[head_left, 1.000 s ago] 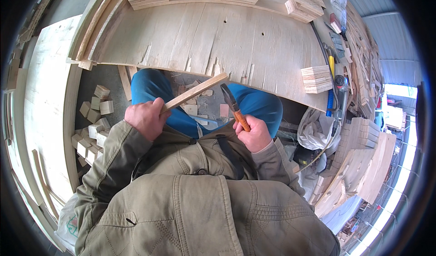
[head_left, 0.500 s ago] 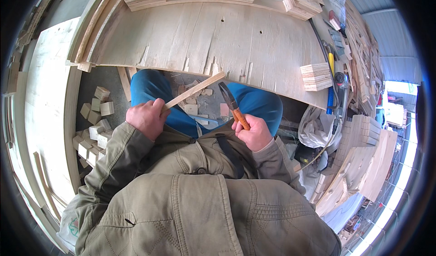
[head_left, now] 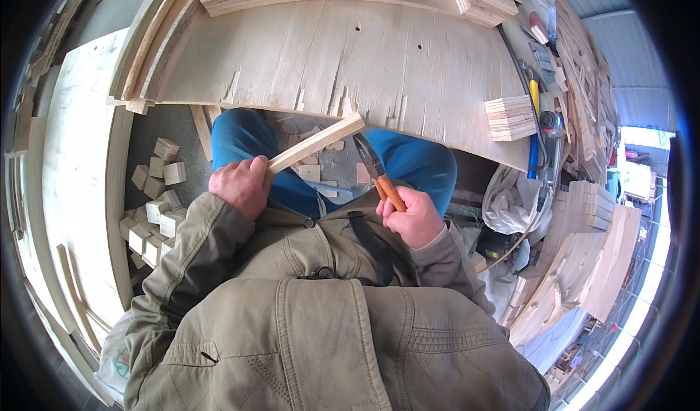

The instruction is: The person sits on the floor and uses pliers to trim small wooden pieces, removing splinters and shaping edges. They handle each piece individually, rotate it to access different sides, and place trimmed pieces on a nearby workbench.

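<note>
My left hand (head_left: 241, 186) is closed round the near end of a narrow pale wooden strip (head_left: 315, 142). The strip slants up to the right, its far end near the bench edge. In my right hand (head_left: 413, 218) is a pair of pincers (head_left: 379, 170) with orange handles and a dark metal head. The pincers' head is close to the strip's far end; whether they touch I cannot tell. Both things are held over my lap, in front of the plywood bench top (head_left: 328, 54).
Plywood block stacks stand on the bench, one at its right (head_left: 509, 118). Cut wooden blocks (head_left: 157, 221) lie heaped on the floor at left, beside a long pale board (head_left: 80, 178). To the right are a blue-and-yellow tool (head_left: 534, 130), a white bag (head_left: 510, 205) and stacked boards (head_left: 576, 265).
The strip has turned in my left hand, so two of its long faces show. The pincers have shifted slightly right and down, and both orange handles now show apart.
</note>
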`<action>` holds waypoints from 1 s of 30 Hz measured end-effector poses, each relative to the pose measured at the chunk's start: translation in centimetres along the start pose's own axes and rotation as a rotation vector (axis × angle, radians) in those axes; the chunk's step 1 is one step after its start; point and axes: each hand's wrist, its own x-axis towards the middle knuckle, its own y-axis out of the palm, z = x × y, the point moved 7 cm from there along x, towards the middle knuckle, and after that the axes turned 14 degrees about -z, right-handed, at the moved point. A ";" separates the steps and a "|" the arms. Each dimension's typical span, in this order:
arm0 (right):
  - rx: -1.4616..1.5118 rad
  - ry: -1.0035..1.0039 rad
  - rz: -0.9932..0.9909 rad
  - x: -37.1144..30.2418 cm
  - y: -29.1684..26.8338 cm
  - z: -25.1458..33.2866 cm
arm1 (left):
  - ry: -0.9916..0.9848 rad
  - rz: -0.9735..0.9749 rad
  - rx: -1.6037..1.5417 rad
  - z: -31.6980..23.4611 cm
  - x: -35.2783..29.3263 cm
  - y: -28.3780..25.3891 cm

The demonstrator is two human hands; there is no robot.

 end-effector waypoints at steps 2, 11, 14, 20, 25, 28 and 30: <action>0.028 0.002 0.004 -0.1 0.1 0.0 | -0.008 0.011 -0.004 0.1 0.1 0.0; 0.075 -0.042 0.041 0.0 0.5 -0.4 | -0.027 0.091 -0.065 0.6 0.4 0.0; 0.111 -0.020 0.050 0.3 0.7 -0.7 | -0.025 0.096 -0.073 0.7 0.5 0.0; 0.147 0.057 0.091 0.5 1.1 -1.3 | -0.037 0.057 -0.118 0.9 0.8 -0.2; 0.191 0.100 0.095 0.6 1.1 -1.3 | -0.052 0.089 -0.127 1.5 0.9 0.1; 0.183 0.100 0.103 0.7 1.1 -1.2 | -0.052 0.093 -0.139 1.6 0.9 0.2; 0.182 0.090 0.108 0.8 1.2 -1.1 | -0.052 0.094 -0.141 1.6 1.0 0.2</action>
